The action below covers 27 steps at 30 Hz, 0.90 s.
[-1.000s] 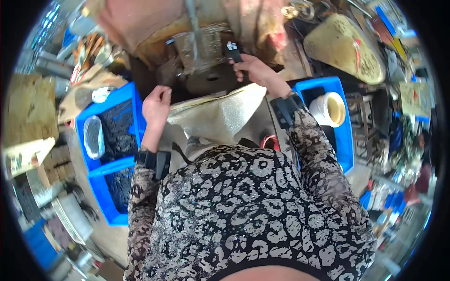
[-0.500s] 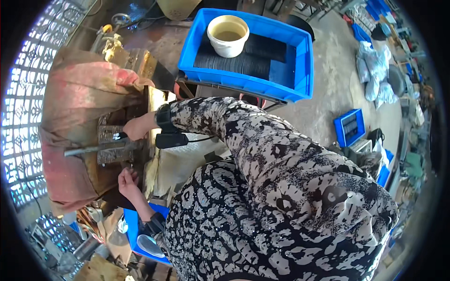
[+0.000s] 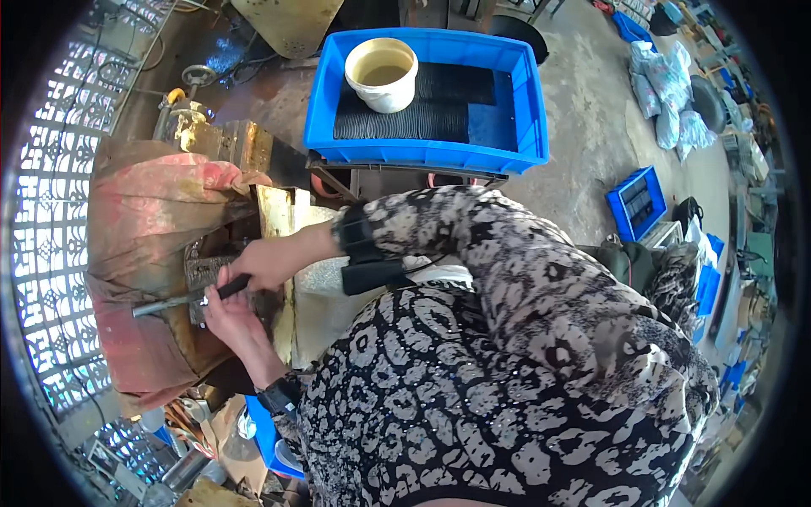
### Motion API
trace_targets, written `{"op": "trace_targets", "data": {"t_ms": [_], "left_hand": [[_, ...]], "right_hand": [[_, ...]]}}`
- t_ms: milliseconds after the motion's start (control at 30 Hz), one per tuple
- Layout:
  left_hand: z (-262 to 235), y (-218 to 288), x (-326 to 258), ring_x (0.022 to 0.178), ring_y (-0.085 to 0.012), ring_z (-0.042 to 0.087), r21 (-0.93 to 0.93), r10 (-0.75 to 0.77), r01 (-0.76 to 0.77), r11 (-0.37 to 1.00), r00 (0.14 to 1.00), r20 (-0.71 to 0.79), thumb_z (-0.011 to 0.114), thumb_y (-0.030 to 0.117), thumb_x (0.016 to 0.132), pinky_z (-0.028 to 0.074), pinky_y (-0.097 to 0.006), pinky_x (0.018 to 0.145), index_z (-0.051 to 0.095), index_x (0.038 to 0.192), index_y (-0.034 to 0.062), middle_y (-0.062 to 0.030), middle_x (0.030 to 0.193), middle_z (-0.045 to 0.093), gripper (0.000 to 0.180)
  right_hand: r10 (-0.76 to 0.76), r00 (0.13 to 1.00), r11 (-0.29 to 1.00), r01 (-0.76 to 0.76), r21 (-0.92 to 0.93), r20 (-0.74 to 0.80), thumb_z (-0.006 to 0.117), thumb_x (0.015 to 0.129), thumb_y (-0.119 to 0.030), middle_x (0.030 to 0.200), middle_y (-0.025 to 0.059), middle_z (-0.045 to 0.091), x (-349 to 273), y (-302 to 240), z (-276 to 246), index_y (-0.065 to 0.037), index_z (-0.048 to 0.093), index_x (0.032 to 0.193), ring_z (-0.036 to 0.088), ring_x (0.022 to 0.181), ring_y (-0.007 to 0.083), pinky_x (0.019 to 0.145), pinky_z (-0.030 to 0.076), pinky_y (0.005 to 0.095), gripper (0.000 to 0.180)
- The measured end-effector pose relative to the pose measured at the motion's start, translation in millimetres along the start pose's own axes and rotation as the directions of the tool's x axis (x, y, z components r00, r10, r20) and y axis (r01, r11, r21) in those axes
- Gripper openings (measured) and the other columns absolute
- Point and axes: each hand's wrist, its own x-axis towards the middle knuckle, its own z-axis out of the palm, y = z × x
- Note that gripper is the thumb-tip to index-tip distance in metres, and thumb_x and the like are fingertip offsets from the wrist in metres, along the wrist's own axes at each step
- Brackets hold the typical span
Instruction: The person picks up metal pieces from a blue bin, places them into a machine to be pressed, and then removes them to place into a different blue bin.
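Note:
My right hand [image 3: 269, 264] reaches in from the right over a dark metal machine block [image 3: 199, 264], its fingers closed at one end of a dark narrow piece [image 3: 233, 286]. Just below it, my left hand [image 3: 234, 321] has its fingers bent up against the same piece, so the two hands nearly touch. A grey metal rod [image 3: 165, 305] runs left from the fingers, lying over a stained reddish-brown cloth [image 3: 139, 228] draped on the machine. Whether the rod joins the dark piece is hidden by the fingers.
Ahead, a blue crate [image 3: 422, 155] on a metal stand holds rows of thin black plates [image 3: 401, 123] and a white bucket [image 3: 390, 95]. A smaller blue crate [image 3: 635, 203] and clear plastic bags [image 3: 667, 80] are on the floor at right. A patterned lattice wall [image 3: 51, 228] borders the left.
My left hand has come up from below the block to meet the right hand. My right hand has moved right and down with the dark piece. The whole view has shifted slightly.

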Motion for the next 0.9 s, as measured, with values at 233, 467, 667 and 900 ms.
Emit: {"op": "trace_targets", "data": {"t_ms": [233,467,667,900], "left_hand": [[44,-15,10,0.105,-0.0257,0.063,-0.137,-0.012,0.043,0.990,0.975,0.220,0.050,0.021,0.101,0.049,-0.037,0.094,0.050,0.126,-0.0031,-0.0207,0.121,0.061,0.035],[-25,-54,38,0.106,-0.0232,0.061,0.399,0.323,-0.318,0.860,0.945,0.055,0.052,0.020,0.101,0.048,-0.034,0.095,0.047,0.131,-0.0015,-0.0163,0.122,0.060,0.038],[-51,-94,35,0.102,-0.0257,0.062,0.697,0.325,-0.169,0.696,0.941,-0.096,0.052,0.014,0.100,0.049,-0.034,0.092,0.051,0.127,-0.0060,-0.0199,0.118,0.062,0.034],[-33,-89,32,0.094,-0.0255,0.065,0.881,0.354,-0.077,0.467,0.929,-0.106,0.053,0.016,0.099,0.052,-0.036,0.085,0.058,0.119,-0.0060,-0.0199,0.105,0.066,0.030]], "right_hand": [[0.045,0.848,0.902,-0.261,-0.343,-0.528,0.058,0.087,-0.014,0.086,0.0243,0.065,-93,-4,-59,-0.002,0.064,0.105,0.064,0.079,0.0410,0.073,0.052,0.0464,0.022],[0.597,0.527,0.190,-0.825,-0.533,-0.604,0.055,0.087,-0.014,0.081,0.0186,0.068,-299,79,-176,0.000,0.069,0.082,0.069,0.078,0.0327,0.067,0.056,0.0456,0.020],[0.663,0.469,0.176,-0.856,-0.486,-0.584,0.055,0.078,-0.006,0.079,0.0198,0.070,-373,164,-173,0.002,0.070,0.083,0.070,0.066,0.0348,0.057,0.056,0.0444,0.018],[0.855,0.282,0.126,-0.927,-0.352,-0.436,0.056,0.077,-0.005,0.077,0.0200,0.069,-372,166,-224,0.001,0.071,0.076,0.070,0.070,0.0349,0.059,0.056,0.0433,0.015]]}}
